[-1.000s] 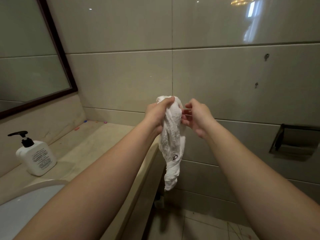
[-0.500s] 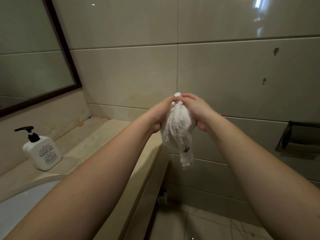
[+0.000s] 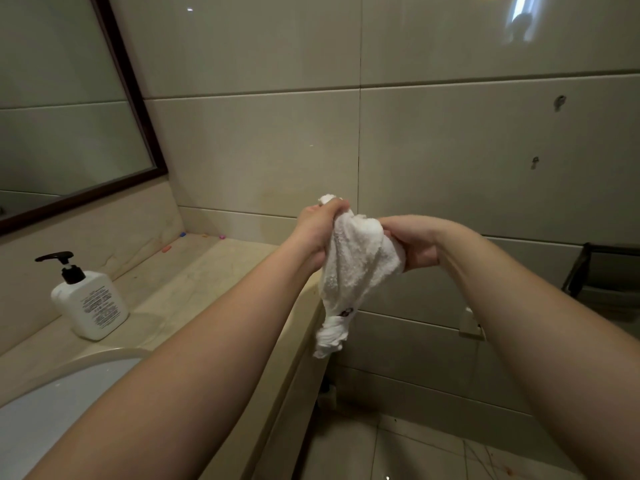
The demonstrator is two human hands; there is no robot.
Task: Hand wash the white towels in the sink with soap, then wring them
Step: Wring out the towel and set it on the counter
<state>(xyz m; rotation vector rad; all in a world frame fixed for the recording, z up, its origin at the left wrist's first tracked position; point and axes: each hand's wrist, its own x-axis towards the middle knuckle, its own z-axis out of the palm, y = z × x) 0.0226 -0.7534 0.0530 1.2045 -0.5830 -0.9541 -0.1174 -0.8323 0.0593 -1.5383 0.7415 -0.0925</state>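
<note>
Left hand (image 3: 317,233) and right hand (image 3: 410,245) grip a bunched white towel (image 3: 353,271), fingers curled into it, beyond the desk (image 3: 194,292) edge. Its twisted tail hangs free. The sink (image 3: 52,393) is cut off; soap bottle (image 3: 90,303) print is illegible.

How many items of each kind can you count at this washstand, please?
White towel, gripped by left hand and right hand: 1
Soap pump bottle: 1
Sink: 1
Mirror: 1
Total: 4
</note>
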